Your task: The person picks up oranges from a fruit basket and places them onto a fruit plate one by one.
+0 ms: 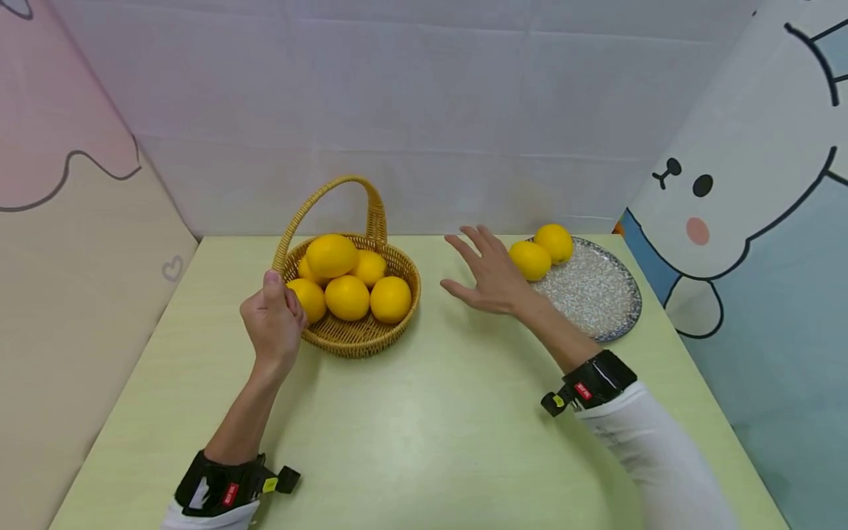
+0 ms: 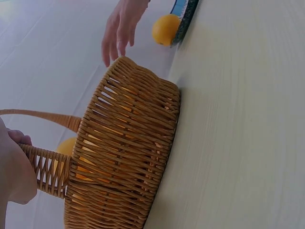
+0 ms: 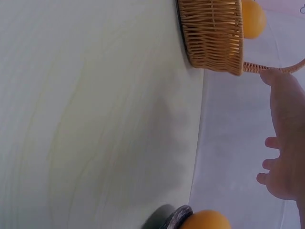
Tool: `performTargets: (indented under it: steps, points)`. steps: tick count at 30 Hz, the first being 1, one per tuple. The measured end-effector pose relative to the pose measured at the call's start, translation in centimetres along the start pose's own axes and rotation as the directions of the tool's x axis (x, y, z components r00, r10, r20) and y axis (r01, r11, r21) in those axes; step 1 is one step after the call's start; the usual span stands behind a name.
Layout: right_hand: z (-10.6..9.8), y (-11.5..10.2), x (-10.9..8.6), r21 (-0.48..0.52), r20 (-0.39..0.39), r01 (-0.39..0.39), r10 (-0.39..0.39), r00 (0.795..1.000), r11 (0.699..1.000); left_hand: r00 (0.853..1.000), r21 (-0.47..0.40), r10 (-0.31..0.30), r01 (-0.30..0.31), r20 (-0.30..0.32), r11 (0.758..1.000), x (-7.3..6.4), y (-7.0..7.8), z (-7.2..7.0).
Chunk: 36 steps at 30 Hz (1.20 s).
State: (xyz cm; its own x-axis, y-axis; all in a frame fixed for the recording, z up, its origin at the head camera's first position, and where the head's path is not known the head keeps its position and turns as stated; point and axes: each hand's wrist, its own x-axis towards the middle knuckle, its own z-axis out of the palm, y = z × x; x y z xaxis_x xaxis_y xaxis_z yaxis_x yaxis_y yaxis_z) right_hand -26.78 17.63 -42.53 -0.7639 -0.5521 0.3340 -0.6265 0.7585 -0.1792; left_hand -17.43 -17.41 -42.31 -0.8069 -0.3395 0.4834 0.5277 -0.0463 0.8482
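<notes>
White sleeves (image 1: pixel 672 460); black wrist straps (image 1: pixel 599 379), red labels (image 1: pixel 230 494), yellow tags (image 1: pixel 269 485), small black blocks (image 1: pixel 288 480).

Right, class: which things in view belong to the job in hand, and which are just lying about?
Seem to belong:
wicker basket, its handle gripped by the left hand
yellow fruits in the basket
speckled plate
two yellow fruits at its edge
right hand, open, between basket and plate

Just surroundings or worn gear:
table
cartoon backdrop
black wrist straps

Left grip (image 1: pixel 274 316) curled, right grip (image 1: pixel 492 274) spread.
</notes>
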Motion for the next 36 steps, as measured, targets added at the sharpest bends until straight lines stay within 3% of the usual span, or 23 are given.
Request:
performTargets:
  steps: [11,16,27,36]
  points:
    - [0.3,-4.2,3.2,0.032,0.029,0.138,-0.139,0.990,0.990,1.000,-0.025,-0.010,0.010,0.003,1.000,0.0,0.0,-0.2]
    - [0.2,-6.2,4.6,0.045,0.072,0.166,-0.169,0.983,0.985,1.000,-0.030,-0.006,0.006,0.007,1.000,0.0,-0.1,-0.2]
    - [0.2,-10.0,7.6,0.051,0.110,0.280,-0.284,0.952,0.959,1.000,-0.046,0.003,-0.002,0.011,0.999,0.1,0.0,0.0]
    - [0.6,-11.9,10.2,0.021,0.127,0.297,-0.297,0.946,0.955,1.000,-0.036,0.013,-0.013,0.013,0.999,0.1,-0.1,0.0]
